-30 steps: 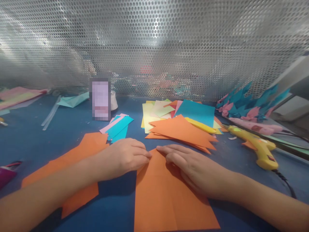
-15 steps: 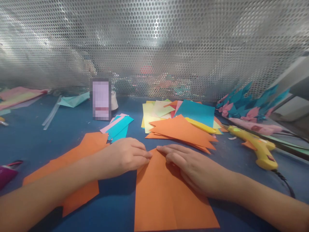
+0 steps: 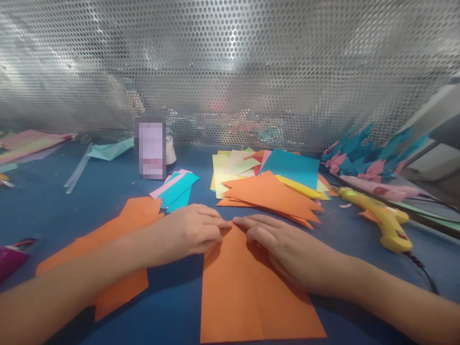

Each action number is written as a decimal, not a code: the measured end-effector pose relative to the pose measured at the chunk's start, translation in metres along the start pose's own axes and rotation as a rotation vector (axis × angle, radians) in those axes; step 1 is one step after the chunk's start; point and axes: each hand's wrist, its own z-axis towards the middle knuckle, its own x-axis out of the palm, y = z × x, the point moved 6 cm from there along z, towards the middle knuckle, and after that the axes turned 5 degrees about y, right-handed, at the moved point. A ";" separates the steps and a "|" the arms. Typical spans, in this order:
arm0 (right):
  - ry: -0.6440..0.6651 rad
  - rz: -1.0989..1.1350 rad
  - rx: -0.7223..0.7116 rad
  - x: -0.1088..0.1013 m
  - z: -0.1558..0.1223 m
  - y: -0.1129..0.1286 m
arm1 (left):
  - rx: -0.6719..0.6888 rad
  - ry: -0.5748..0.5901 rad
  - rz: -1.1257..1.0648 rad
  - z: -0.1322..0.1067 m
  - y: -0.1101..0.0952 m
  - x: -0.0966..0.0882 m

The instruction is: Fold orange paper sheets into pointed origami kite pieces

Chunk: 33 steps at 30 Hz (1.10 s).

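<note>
In front of me a sheet of orange paper (image 3: 247, 302) lies on the blue table, with a faint crease running down its middle. My left hand (image 3: 194, 230) is closed at the paper's far left, its fingertips pressing near the far tip. On the other side, my right hand (image 3: 287, 249) rests on the paper, fingers together and thumb tucked in, gripping its far right edge. The two sets of fingertips almost meet at the top. Under my left forearm lie more orange paper pieces (image 3: 138, 211), partly hidden.
Beyond my hands sit stacked orange sheets (image 3: 266, 191), a yellow cutter (image 3: 298, 187) and a blue sheet (image 3: 293, 167). A yellow glue gun (image 3: 386, 215) with a cord is at right. Blue strips (image 3: 179, 189) and a blurred phone (image 3: 151, 148) stand left of centre. Perforated metal (image 3: 230, 72) closes the back.
My left fingertips have slid slightly right along the paper's edge, closer to my right fingertips. My right hand stays in place.
</note>
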 end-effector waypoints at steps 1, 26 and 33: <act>0.005 0.008 0.010 0.000 0.000 0.000 | -0.006 0.002 -0.008 0.000 0.000 0.000; 0.005 -0.030 0.000 0.001 0.000 -0.001 | -0.330 0.085 -0.044 -0.005 -0.002 -0.010; 0.003 -0.032 0.022 0.002 0.000 -0.001 | -0.363 0.039 0.013 0.001 -0.001 -0.002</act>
